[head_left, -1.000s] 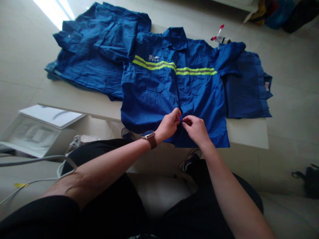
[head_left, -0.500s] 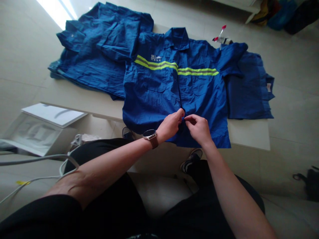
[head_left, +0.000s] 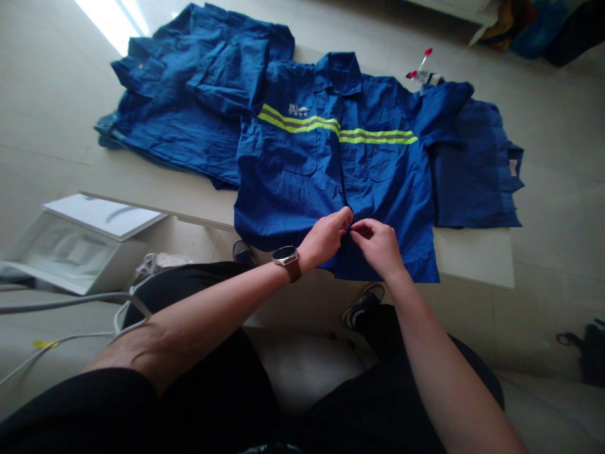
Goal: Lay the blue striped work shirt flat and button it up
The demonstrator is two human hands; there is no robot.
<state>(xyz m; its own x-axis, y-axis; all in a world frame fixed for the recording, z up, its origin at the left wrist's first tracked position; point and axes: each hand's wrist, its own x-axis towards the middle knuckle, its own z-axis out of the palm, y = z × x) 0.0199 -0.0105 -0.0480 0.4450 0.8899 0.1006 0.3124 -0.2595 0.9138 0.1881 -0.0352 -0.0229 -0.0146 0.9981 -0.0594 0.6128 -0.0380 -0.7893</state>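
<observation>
A blue work shirt [head_left: 302, 161] with a yellow-green and grey reflective band lies front side up, collar away from me, its lower edge hanging over the near edge of the table. My left hand [head_left: 329, 235], with a watch on the wrist, pinches the shirt's front opening low down. Close against it, my right hand [head_left: 377, 244] has thumb and forefinger pressed together at the same front edge. Whatever small part sits between the fingertips, perhaps a button, is too small to make out.
More blue garments [head_left: 189, 107] lie piled on the left, and a folded blue shirt [head_left: 477, 170] is on the right of the light table [head_left: 477, 255]. Behind it lies a small red-tipped item [head_left: 425, 69]. A white box [head_left: 89, 243] stands lower left, near grey cables [head_left: 70, 304].
Both hands keep their grip at the shirt front with hardly any movement. The whole view has shifted very slightly.
</observation>
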